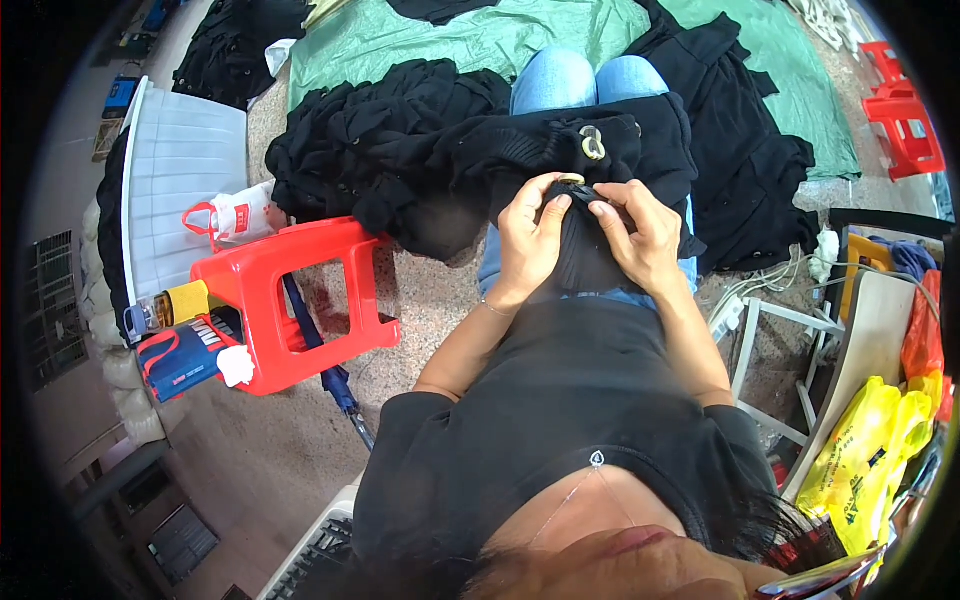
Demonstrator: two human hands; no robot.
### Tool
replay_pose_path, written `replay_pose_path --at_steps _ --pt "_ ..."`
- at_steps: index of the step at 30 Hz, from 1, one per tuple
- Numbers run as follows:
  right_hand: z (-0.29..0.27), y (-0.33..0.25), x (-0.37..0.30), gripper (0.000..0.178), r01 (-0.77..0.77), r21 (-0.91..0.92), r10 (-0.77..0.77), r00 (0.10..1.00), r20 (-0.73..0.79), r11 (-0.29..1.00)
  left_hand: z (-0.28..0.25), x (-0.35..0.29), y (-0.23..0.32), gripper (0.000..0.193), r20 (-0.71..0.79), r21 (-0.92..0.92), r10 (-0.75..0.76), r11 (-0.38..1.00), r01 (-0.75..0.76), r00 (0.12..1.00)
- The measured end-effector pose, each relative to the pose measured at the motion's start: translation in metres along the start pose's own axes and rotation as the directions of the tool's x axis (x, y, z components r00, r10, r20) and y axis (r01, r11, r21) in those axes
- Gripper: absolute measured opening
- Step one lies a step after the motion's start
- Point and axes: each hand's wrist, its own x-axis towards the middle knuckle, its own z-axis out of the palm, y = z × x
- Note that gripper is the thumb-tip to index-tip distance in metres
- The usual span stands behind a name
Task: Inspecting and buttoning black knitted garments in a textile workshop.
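A black knit garment (655,135) lies over my lap, with a large pale-rimmed button (592,143) showing on it. My left hand (530,235) pinches the garment's edge between thumb and fingers, close to a second button (571,180) seen nearly edge-on. Just to the right, my right hand (640,232) grips the same edge, thumb and forefinger together. A ribbed part of the cloth hangs between the two hands. Whether a small tool or thread is in the fingers cannot be made out.
Black garments are heaped to the left (385,130) and right (745,160), partly on a green sheet (440,45). A red plastic stool (300,240) holding a blue box (190,352) stands at left. At right are a metal frame (750,350) and a yellow bag (855,450).
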Motion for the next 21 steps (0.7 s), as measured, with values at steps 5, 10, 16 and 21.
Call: replay_pose_path --at_steps 5,10,16,21 --pt "0.0024 0.0022 -0.0002 0.017 0.067 -0.068 -0.070 0.997 -0.028 0.995 0.0014 -0.0002 -0.0001 0.019 -0.016 0.004 0.026 1.000 -0.026 1.000" --pt "0.0044 0.0022 0.0000 0.016 0.051 -0.062 -0.054 0.998 -0.038 0.997 0.0015 -0.0003 -0.0019 0.018 -0.025 0.049 0.033 0.998 -0.032 0.999" --pt "0.0050 0.0028 0.0007 0.017 0.069 -0.070 -0.072 0.996 -0.046 0.995 0.0023 -0.0007 -0.0024 0.018 -0.034 0.071 0.044 0.997 -0.041 0.998" --pt "0.0049 0.0042 -0.0004 0.017 0.068 -0.060 -0.071 0.997 -0.041 0.996 -0.0031 -0.0014 -0.0035 0.021 0.044 0.128 0.035 0.991 -0.040 0.998"
